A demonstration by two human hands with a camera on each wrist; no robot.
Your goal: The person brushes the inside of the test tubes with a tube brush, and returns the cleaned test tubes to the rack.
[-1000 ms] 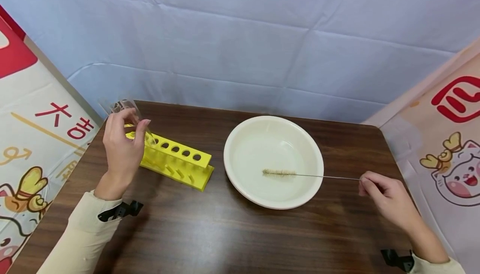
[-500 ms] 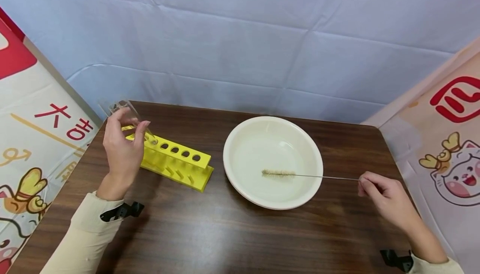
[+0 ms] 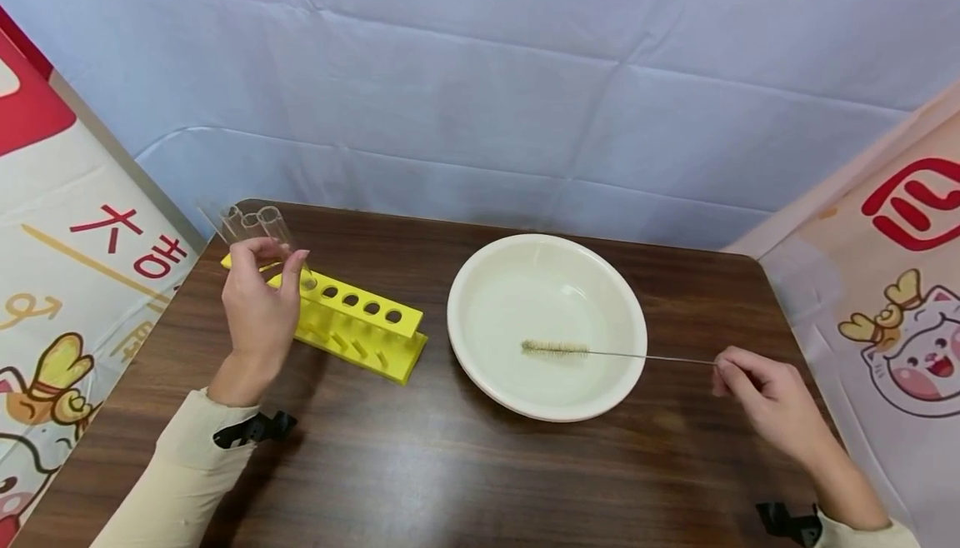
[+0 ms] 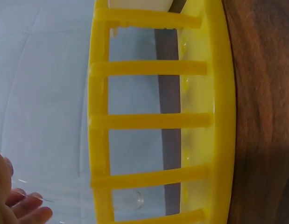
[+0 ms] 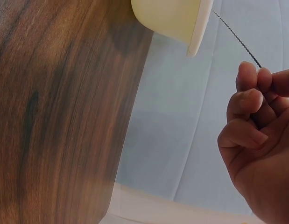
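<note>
Right of the bowl (image 3: 510,298), the right hand (image 3: 772,398) pinches the wire handle (image 3: 678,358) of a brush (image 3: 557,348) above the wooden table (image 3: 465,481). The brush's bristles reach inside the bowl; whether they touch its bottom I cannot tell. Left of the bowl, the left hand (image 3: 258,306) has thumb and fingers round a glass tube (image 3: 277,230), which passes through the yellow rack (image 3: 405,356). Other tubes (image 3: 234,230) stand at the rack's end away from the bowl. Behind the bowl hangs a bluish sheet (image 3: 480,98).
</note>
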